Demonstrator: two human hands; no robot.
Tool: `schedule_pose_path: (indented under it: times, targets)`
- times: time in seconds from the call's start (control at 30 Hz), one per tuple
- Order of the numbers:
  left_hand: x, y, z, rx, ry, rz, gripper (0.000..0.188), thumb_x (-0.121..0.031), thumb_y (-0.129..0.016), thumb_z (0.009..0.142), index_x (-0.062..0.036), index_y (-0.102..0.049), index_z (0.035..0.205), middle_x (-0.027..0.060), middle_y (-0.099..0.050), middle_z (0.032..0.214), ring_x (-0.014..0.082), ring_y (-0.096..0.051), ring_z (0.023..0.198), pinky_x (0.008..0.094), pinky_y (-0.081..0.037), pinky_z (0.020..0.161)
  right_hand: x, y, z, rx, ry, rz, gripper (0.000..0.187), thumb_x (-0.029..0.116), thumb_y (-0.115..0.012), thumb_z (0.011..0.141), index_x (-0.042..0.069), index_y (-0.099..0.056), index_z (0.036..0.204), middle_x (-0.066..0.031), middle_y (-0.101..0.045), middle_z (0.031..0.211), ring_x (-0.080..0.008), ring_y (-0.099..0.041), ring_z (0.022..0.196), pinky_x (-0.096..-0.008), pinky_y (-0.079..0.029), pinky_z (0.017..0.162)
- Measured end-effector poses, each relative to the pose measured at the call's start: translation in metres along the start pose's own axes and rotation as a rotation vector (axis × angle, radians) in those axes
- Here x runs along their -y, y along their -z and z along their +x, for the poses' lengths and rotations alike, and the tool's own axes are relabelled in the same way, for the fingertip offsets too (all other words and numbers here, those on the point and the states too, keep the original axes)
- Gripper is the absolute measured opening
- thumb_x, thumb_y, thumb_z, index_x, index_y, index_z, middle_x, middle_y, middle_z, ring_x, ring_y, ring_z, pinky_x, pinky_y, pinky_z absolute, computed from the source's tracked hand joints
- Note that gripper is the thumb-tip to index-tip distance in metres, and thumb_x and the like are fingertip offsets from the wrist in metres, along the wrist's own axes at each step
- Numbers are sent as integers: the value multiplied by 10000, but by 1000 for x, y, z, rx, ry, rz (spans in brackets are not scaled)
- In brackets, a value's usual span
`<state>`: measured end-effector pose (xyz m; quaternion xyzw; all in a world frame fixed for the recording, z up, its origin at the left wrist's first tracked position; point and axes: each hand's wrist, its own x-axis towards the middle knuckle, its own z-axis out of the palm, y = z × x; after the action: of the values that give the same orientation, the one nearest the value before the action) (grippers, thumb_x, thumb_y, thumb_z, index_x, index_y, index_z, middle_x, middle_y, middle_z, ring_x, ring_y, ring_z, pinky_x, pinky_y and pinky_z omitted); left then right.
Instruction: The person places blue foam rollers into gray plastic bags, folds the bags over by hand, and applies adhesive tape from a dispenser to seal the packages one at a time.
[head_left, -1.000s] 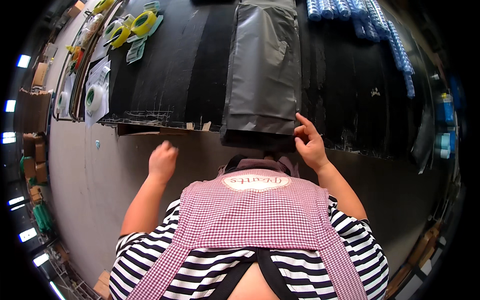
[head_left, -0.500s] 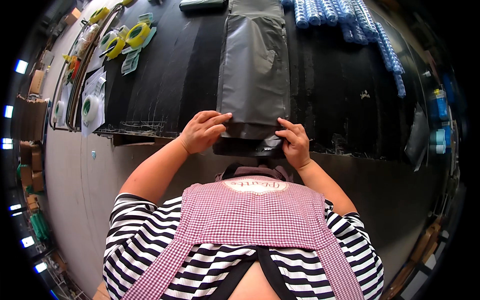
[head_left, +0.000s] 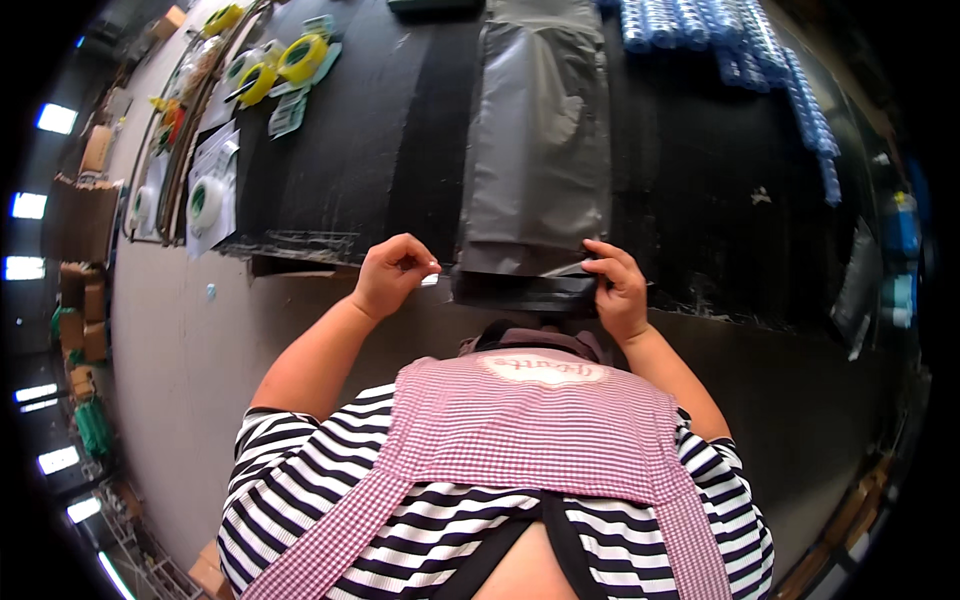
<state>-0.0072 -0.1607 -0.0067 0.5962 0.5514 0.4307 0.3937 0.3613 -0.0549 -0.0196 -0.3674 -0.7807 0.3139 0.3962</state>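
A long grey plastic mailing bag [head_left: 535,165] lies flat on the black table, its dark near flap [head_left: 525,291] at the table's front edge. My right hand [head_left: 621,290] is at the bag's near right corner, fingers curled on its edge; the thumb is partly hidden. Just left of the bag, and apart from it, my left hand [head_left: 390,277] is closed in a pinch. A small whitish strip [head_left: 430,280] shows below its fingertips.
Yellow tape rolls [head_left: 302,58] lie on labels at the far left, with a white tape roll [head_left: 206,203] on papers nearer. Blue bubble-wrap-like tubes [head_left: 690,25] are piled at the far right. A loose grey sheet [head_left: 857,290] hangs at the table's right edge.
My left hand has come off the bag's near left corner, moved slightly left and closed around a small whitish strip. My right hand stays at the right corner. The whole view has shifted slightly.
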Motion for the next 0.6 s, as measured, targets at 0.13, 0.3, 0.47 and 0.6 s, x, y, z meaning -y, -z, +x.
schedule_pose_path:
  times: [0.13, 0.3, 0.47, 0.6]
  targets:
    - [-33, 12, -44, -194, 367, -376, 505, -27, -648, 974, -80, -478, 1446, 54, -748, 913, 46, -591, 660, 190, -468, 599, -5, 2, -5, 53, -52, 41, 405, -198, -493, 724, 34, -706, 979, -155, -680, 1288, -325, -629, 1213, -367, -487, 1033]
    - [-14, 40, -79, -249, 403, -339, 463, -101, -588, 1023, -51, -471, 1468, 65, -756, 966, 45, -570, 667, 179, -465, 627, -11, -4, -7, 87, -70, 84, 393, -210, -469, 746, 11, -696, 978, -165, -669, 1307, -304, -628, 1223, -354, -475, 1041]
    - [57, 96, -178, 351, 954, 946, 658, -334, -687, 965, -39, -448, 1504, 171, -666, 1305, 235, -608, 1247, 384, -385, 1147, -9, 0, -7, 99, -88, 67, 391, -206, -473, 756, 18, -695, 987, -160, -663, 1321, -292, -633, 1220, -340, -467, 1044]
    - [83, 167, -227, -20, 875, 350, 831, -631, -602, 928, -116, -414, 1554, 199, -407, 1589, 348, -470, 1419, 535, -290, 1198, -5, -3, -7, 110, -78, 80, 402, -198, -474, 743, 19, -698, 997, -148, -664, 1318, -280, -637, 1209, -317, -478, 1004]
